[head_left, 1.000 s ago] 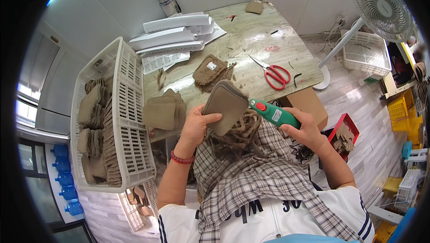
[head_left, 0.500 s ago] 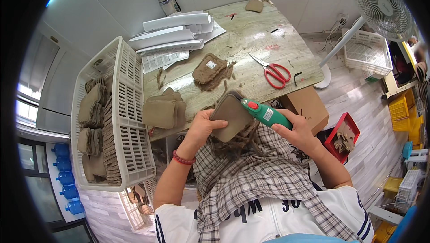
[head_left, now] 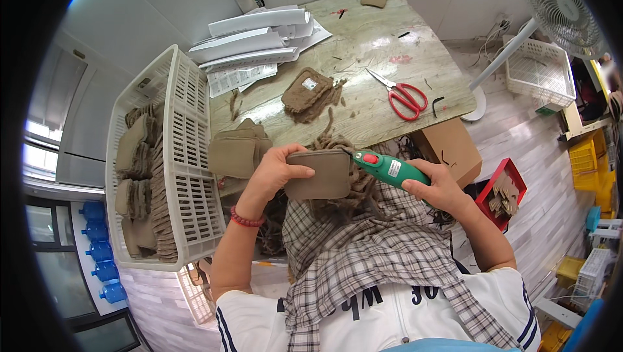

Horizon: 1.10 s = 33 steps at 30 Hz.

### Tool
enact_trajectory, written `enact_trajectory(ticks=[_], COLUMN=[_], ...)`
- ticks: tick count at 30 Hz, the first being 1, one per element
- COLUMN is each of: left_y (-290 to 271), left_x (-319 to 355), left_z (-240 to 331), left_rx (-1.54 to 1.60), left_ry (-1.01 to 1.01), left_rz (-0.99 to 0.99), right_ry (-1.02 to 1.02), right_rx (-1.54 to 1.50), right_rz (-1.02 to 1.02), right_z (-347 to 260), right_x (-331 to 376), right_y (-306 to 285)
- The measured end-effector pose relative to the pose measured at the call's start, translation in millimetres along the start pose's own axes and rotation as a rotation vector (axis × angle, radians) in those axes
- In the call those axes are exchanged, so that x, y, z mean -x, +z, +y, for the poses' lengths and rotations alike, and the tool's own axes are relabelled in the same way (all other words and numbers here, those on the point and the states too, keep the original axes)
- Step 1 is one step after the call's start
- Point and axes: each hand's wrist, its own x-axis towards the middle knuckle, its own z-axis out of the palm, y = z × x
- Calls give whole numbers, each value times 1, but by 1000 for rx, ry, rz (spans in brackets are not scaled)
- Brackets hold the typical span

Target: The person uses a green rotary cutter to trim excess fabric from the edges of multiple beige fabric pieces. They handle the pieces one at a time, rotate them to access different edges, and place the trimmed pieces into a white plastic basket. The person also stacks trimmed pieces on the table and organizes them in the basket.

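My left hand (head_left: 276, 173) pinches the left side of a flat brown fabric piece (head_left: 321, 175) with rounded corners, thumb on top. A green handheld electric cutter (head_left: 394, 169) with a red button is gripped in my right hand (head_left: 438, 186). The cutter's tip meets the piece's upper right corner. Shaggy brown trimmings (head_left: 363, 196) hang under and beside the piece, above my checked apron (head_left: 370, 248). On the table just left of my left hand lies a small stack of similar brown pieces (head_left: 239, 150).
A white plastic crate (head_left: 195, 176) full of brown pieces stands at the left. On the table (head_left: 363, 47) lie red-handled scissors (head_left: 405, 99), a fuzzy brown stack (head_left: 305, 95) and papers (head_left: 259, 40). At the right are a cardboard box (head_left: 454, 150), a red box (head_left: 503, 196) and a fan (head_left: 561, 8).
The brown piece has turned from tilted upright to lying more level, and my left hand has shifted left with it. The cutter has moved slightly right and down.
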Motion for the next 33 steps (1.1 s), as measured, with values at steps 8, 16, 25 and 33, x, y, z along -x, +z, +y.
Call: enact_trajectory(ticks=[8, 16, 25, 33], left_y=[3, 12, 21, 19], left_x=[3, 1, 4, 4], left_z=[-14, -17, -8, 1], left_rx=[336, 261, 171, -13], left_ry=[160, 143, 82, -31], left_rz=[180, 186, 32, -69], right_ry=[-22, -77, -119, -112], right_rx=[19, 140, 125, 92], right_rz=[-36, -35, 0, -59], right_z=[2, -5, -6, -17], right_x=[-3, -2, -6, -17], right_y=[7, 8, 20, 24])
